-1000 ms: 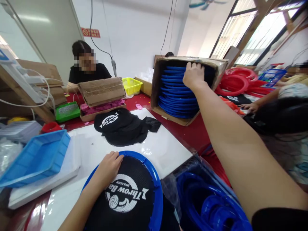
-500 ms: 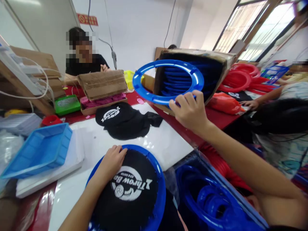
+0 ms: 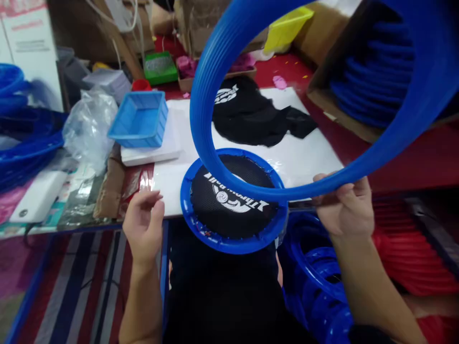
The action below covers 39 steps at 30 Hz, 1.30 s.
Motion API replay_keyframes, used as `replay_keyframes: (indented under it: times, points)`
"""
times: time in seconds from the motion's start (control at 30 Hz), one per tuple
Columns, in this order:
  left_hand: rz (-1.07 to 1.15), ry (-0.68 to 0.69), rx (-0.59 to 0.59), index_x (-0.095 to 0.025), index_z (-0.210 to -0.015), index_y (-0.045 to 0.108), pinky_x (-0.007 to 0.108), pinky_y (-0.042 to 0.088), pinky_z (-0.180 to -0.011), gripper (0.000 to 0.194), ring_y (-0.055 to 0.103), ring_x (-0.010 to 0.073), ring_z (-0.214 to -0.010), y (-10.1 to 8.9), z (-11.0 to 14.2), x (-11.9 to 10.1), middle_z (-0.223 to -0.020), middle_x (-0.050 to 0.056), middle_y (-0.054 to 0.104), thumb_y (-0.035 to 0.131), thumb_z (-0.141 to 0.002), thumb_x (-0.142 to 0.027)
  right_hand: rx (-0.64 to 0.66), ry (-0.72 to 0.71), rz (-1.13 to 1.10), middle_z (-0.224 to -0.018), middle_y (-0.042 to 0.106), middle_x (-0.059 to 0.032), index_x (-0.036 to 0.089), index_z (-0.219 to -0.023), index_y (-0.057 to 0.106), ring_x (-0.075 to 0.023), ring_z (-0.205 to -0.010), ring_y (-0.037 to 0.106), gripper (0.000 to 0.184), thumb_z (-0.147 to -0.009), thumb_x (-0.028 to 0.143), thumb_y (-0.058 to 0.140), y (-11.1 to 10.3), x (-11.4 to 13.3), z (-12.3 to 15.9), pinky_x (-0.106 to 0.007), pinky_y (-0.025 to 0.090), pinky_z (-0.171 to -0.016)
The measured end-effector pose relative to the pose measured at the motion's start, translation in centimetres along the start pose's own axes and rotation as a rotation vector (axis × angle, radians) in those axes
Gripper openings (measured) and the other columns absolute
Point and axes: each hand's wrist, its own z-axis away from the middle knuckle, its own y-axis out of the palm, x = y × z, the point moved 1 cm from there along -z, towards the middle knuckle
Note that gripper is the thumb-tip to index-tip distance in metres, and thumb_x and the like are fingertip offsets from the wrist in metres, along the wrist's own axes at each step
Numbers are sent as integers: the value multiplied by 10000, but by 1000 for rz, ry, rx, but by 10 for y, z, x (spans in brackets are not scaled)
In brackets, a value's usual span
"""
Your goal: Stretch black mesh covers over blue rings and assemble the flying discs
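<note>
My right hand (image 3: pixel 346 212) grips the lower right edge of a large blue plastic ring (image 3: pixel 202 102), held up tilted and close to the camera. My left hand (image 3: pixel 143 227) is in the air near the table's front edge, its fingers loosely bent, thumb apart, holding nothing. Between my hands a black mesh disc (image 3: pixel 222 220) with white "Throw Ball" print and a blue rim lies at the table edge, overhanging toward my lap. The raised ring covers part of it. Behind lie black printed fabric pieces (image 3: pixel 251 126) on a white sheet (image 3: pixel 172 184).
A blue tray (image 3: pixel 139 117) sits at the left beside a clear plastic bag (image 3: pixel 91 126). A carton of stacked blue rings (image 3: pixel 373 81) stands at the right. More blue rings (image 3: pixel 319 272) lie low beside my right arm, near red rings (image 3: pixel 412 248).
My view has turned downward. My right hand has brought the blue ring nearer, from beside the carton. My left hand has let go of the black disc and moved left.
</note>
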Motion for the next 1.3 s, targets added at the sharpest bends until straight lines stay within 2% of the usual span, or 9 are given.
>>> replay_keyframes:
  times: [0.07, 0.17, 0.3, 0.5, 0.63, 0.77, 0.87, 1.0, 1.3]
  points:
    - [218, -316, 16, -263, -1325, 614, 302, 593, -813, 385, 686, 175, -940, -1, 60, 14, -1170, 64, 687, 709, -1015, -472, 57, 210, 29, -778, 755, 51, 377, -858, 762, -158, -616, 674, 301, -698, 505, 983, 0, 0, 16, -228, 479, -397]
    - [587, -689, 328, -348, -1535, 453, 407, 628, -943, 710, 724, 257, -1158, 24, 134, 21, -1495, 133, 608, 719, -956, -661, 105, 424, 85, -702, 708, 30, 333, -817, 761, -131, -498, 569, 340, -653, 511, 1000, 4, 2, 37, -225, 451, -358]
    - [866, -810, 368, -350, -1533, 436, 449, 601, -1048, 779, 713, 250, -1202, 57, 168, 10, -1452, 119, 647, 828, -901, -582, 127, 578, 166, -688, 710, 28, 322, -864, 774, -136, -480, 591, 370, -654, 530, 996, 11, -4, 46, -263, 556, -412]
    - [860, -764, 250, -284, -1401, 560, 393, 544, -1140, 741, 688, 222, -1240, 74, 145, -1, -1410, 101, 682, 951, -800, -471, 304, 496, 611, -619, 676, 16, 251, -798, 774, -149, -460, 573, 431, -745, 662, 895, 2, 6, 26, -275, 463, -381]
    - [901, -727, 214, -290, -1310, 613, 342, 594, -1019, 618, 719, 168, -1053, 78, 130, -8, -1249, 50, 732, 945, -816, -457, 468, 44, 1191, -620, 685, -20, 280, -759, 753, -212, -525, 609, 440, -968, 658, 670, -2, 29, 29, -338, 418, -484]
    - [925, -691, 165, -291, -1253, 662, 288, 603, -952, 549, 708, 139, -971, 79, 119, -21, -1121, 15, 740, 952, -816, -455, 445, -432, 1382, -812, 750, -69, 313, -947, 763, -306, -761, 710, 245, -1006, 539, 688, 16, 46, 48, -416, 524, -653]
    - [1006, -641, 195, -294, -1269, 665, 285, 632, -881, 566, 714, 135, -908, 79, 108, -37, -1057, 9, 734, 966, -805, -411, 819, -632, 1238, -1195, 781, -151, 264, -1314, 731, -377, -1089, 731, 378, -1019, 497, 689, 42, 52, 56, -520, 598, -915]
    - [1078, -626, 226, -261, -1206, 672, 361, 683, -863, 514, 755, 190, -955, 81, 91, -61, -1121, 36, 730, 961, -805, -403, 1102, -632, 1040, -1346, 739, -158, 256, -1635, 503, -354, -1210, 706, 609, -1063, 407, 643, 69, 60, 48, -537, 595, -1041]
    - [1186, -571, 197, -324, -1348, 608, 403, 705, -890, 585, 753, 254, -1156, 89, 77, -92, -1257, 39, 716, 924, -862, -405, 1047, -477, 910, -1348, 763, -54, 426, -1527, 651, -305, -1147, 752, 491, -1037, 451, 680, 76, 93, 11, -440, 637, -1016]
